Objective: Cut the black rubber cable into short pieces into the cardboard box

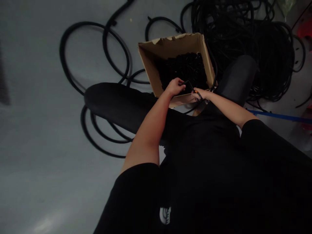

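Observation:
My left hand (175, 87) is over the near edge of an open cardboard box (151, 73). Its fingertips pinch one end of a thin black strip (188, 83) that bends toward the other hand. My right hand (203, 94) is closed around a tool with looped black-and-orange handles (198, 94), which looks like a pair of scissors. Its blades are too dark and small to make out. Many small black pieces (186, 66) lie heaped inside the box, below and beyond both hands.
Black hose (63, 55) lies in loose loops on the grey floor (36, 130) to the left. A large tangled pile of black hose (273, 58) is at the right. My spread legs (112, 102) flank the box. A blue strip (280, 115) runs along the right.

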Demonstrator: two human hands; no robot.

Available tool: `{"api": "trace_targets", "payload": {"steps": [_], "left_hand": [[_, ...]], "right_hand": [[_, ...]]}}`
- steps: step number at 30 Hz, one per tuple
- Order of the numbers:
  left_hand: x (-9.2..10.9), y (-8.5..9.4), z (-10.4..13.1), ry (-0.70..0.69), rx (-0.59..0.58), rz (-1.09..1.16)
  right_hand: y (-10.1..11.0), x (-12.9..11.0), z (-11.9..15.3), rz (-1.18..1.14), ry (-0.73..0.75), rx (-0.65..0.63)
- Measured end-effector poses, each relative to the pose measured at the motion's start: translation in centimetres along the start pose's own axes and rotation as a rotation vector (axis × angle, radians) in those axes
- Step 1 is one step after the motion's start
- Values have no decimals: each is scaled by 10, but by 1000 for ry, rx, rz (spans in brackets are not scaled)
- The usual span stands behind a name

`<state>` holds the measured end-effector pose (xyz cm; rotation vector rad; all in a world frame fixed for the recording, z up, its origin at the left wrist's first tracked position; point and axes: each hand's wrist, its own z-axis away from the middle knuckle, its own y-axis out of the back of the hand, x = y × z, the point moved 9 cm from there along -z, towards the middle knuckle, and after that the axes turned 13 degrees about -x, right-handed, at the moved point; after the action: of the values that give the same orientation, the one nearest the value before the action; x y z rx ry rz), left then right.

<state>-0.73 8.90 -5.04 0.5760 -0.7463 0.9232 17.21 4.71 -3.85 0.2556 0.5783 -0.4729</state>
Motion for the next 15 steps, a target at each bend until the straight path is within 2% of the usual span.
{"api": "trace_targets", "payload": {"steps": [7, 15], "left_hand": [[-1, -12, 2, 34, -72, 40], [3, -22, 2, 8, -142, 69]], "right_hand": [[9, -22, 8, 78, 227, 77], [12, -22, 10, 102, 184, 96]]}}
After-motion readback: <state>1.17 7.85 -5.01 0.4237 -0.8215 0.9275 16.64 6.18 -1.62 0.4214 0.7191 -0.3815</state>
